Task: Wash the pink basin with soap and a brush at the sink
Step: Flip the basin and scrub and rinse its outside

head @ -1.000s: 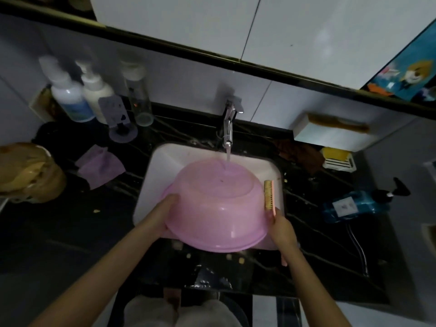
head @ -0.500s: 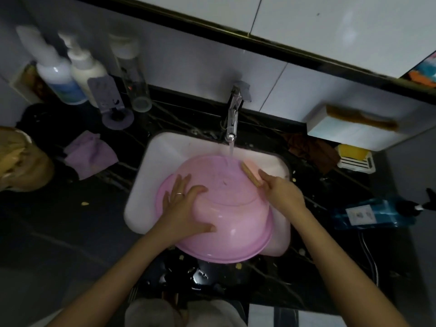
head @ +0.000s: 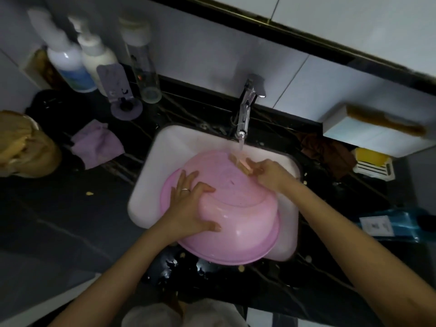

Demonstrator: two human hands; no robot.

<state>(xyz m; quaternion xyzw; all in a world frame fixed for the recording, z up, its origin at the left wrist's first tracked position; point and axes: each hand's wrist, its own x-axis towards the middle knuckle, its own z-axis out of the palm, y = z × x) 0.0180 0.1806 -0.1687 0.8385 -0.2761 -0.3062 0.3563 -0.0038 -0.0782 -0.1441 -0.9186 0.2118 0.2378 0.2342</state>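
The pink basin (head: 238, 215) lies upside down across the white sink (head: 162, 161), its near rim over the counter edge. My left hand (head: 188, 208) presses flat on the basin's left side, fingers spread, thumb along the near wall. My right hand (head: 266, 173) grips a small tan brush (head: 238, 162) against the basin's far edge. Water from the chrome tap (head: 245, 114) falls on the brush and basin there. A yellow soap bar (head: 370, 156) sits in a white dish at the right.
Pump bottles (head: 82, 64) and a clear bottle stand at the back left by a purple cloth (head: 96, 145). A brown rag (head: 325, 149) and a blue bottle (head: 389, 225) lie on the black counter at right. A white wall box (head: 368, 133) hangs above the soap.
My left hand moved from the basin's left rim onto its upturned bottom. My right hand carried the brush from the right side up to the far edge under the running water.
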